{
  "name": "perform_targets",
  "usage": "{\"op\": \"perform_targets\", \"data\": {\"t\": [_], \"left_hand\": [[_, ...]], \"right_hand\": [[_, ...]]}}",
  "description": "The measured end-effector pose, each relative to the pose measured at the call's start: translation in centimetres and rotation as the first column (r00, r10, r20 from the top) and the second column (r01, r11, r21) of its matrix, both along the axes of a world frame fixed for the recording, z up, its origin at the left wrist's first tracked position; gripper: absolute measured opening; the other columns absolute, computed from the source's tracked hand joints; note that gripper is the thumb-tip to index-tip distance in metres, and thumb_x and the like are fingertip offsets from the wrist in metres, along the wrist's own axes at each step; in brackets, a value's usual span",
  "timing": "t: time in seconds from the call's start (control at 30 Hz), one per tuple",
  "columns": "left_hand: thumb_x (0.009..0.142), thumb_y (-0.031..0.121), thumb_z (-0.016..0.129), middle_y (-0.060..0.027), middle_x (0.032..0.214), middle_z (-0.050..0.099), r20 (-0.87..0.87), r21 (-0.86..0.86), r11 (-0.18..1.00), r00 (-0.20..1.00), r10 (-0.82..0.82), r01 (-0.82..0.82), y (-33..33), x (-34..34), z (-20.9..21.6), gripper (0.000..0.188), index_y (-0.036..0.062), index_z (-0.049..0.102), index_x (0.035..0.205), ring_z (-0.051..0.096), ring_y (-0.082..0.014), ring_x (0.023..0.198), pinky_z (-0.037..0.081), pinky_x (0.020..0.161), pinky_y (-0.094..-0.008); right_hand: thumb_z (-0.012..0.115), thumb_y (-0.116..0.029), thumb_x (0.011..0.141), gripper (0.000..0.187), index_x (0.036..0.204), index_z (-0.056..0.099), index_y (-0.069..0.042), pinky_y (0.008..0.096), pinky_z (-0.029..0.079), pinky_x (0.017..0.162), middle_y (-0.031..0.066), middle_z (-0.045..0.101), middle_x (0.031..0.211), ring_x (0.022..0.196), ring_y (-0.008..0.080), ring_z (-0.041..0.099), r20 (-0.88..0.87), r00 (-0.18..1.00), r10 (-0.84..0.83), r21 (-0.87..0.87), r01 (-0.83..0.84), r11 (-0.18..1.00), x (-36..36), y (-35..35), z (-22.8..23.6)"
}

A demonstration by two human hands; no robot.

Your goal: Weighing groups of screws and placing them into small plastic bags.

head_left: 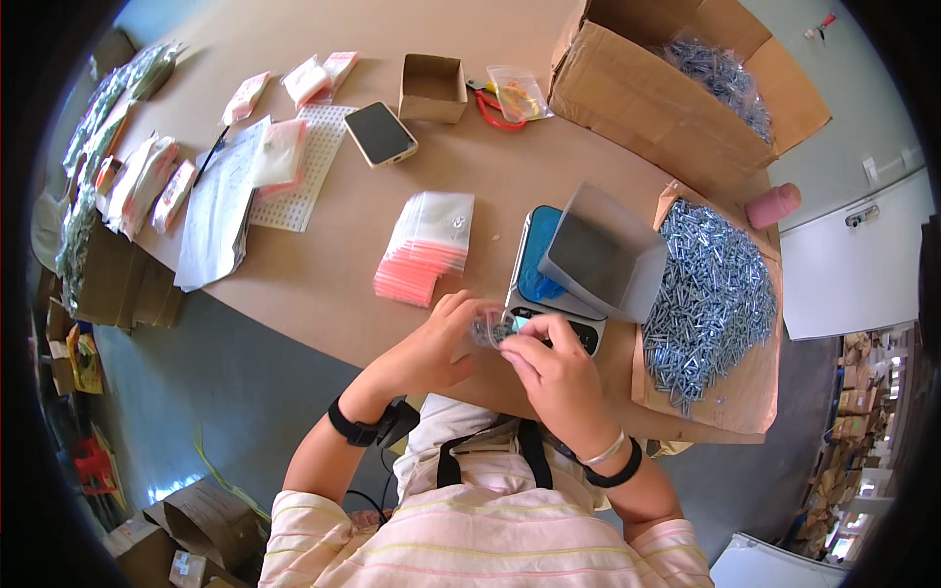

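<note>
A small clear plastic bag [484, 329] with grey metal pieces inside is held between my hands near the table's front edge. My left hand [431, 345] grips its left side with the fingertips, the thumb lower down. Closed in a pinch, my right hand [561, 377] has the bag's right side; its fingertips partly hide the bag. Just beyond is a digital scale [534, 257] with a blue top, bearing a tilted grey open tray [598, 257]. Left of the scale lies a fanned stack of clear zip bags with red-pink ends [423, 245].
A large heap of screws [708, 299] covers brown paper at the right. Behind it stands an open carton [652, 103] holding bagged screws. A phone [380, 133], small box [432, 90], red-handled scissors [498, 116], papers [218, 220] and a pink spool [773, 206] lie farther off.
</note>
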State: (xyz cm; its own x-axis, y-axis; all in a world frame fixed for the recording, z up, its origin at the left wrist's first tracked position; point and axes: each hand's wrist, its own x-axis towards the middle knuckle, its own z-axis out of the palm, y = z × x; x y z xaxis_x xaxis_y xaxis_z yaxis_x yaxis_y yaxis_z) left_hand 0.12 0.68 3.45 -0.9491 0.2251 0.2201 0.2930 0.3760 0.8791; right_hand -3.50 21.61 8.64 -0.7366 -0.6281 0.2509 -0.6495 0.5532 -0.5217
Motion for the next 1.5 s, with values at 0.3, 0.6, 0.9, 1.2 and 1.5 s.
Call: {"op": "perform_targets", "data": {"t": [0.3,0.6,0.9,1.2,1.5], "left_hand": [[0.081,0.004,0.079,-0.0092,0.086,0.069,-0.206,-0.141,0.984,0.976,0.075,-0.105,1.3,0.6,2.2,0.012,0.0032,0.075,0.092,0.067,-0.0269,0.078,0.055,0.068,-0.0379],[0.083,0.007,0.077,-0.0098,0.082,0.07,-0.16,-0.224,0.971,0.986,0.04,-0.076,2.8,0.5,3.4,0.005,0.0037,0.075,0.086,0.068,-0.029,0.074,0.056,0.065,-0.0385],[0.083,0.002,0.071,-0.0162,0.09,0.069,-0.157,-0.206,0.977,0.987,0.022,-0.055,4.8,1.0,5.5,0.009,-0.0011,0.068,0.091,0.066,-0.0381,0.082,0.054,0.073,-0.0444],[0.083,0.002,0.07,-0.0162,0.088,0.067,-0.258,-0.292,0.954,0.966,-0.01,-0.068,5.2,0.6,5.6,0.007,0.0,0.068,0.089,0.064,-0.0382,0.081,0.051,0.074,-0.0455],[0.081,-0.002,0.069,-0.015,0.085,0.065,-0.315,-0.327,0.937,0.949,0.011,-0.119,5.8,0.5,6.5,0.007,0.0023,0.069,0.086,0.063,-0.0365,0.079,0.05,0.071,-0.0454]], "right_hand": [[0.071,0.0,0.088,0.021,0.106,0.061,-0.004,0.04,0.055,0.073,0.0105,0.065,0.095,0.087,0.0312,0.067,0.176,0.984,0.008,-0.222,0.032,0.975,0.0,4.2,-0.3],[0.067,-0.008,0.091,0.013,0.101,0.059,-0.005,0.0393,0.051,0.082,0.0111,0.056,0.1,0.098,0.0311,0.058,0.094,0.982,0.166,-0.139,-0.152,0.979,-1.4,5.7,-1.6],[0.069,-0.013,0.094,0.017,0.104,0.059,-0.004,0.0392,0.053,0.085,0.011,0.061,0.101,0.098,0.032,0.062,0.039,0.978,0.206,-0.219,-0.193,0.956,-1.7,6.4,-3.8],[0.058,-0.017,0.098,0.024,0.112,0.06,0.002,0.043,0.05,0.093,0.022,0.061,0.109,0.105,0.039,0.059,-0.036,0.975,0.218,-0.158,-0.221,0.962,-1.2,6.1,-3.1],[0.066,-0.018,0.092,0.032,0.121,0.058,-0.005,0.0443,0.044,0.103,0.0214,0.056,0.118,0.116,0.037,0.053,0.265,0.92,0.289,-0.102,-0.271,0.957,-2.2,6.9,-1.2]]}}
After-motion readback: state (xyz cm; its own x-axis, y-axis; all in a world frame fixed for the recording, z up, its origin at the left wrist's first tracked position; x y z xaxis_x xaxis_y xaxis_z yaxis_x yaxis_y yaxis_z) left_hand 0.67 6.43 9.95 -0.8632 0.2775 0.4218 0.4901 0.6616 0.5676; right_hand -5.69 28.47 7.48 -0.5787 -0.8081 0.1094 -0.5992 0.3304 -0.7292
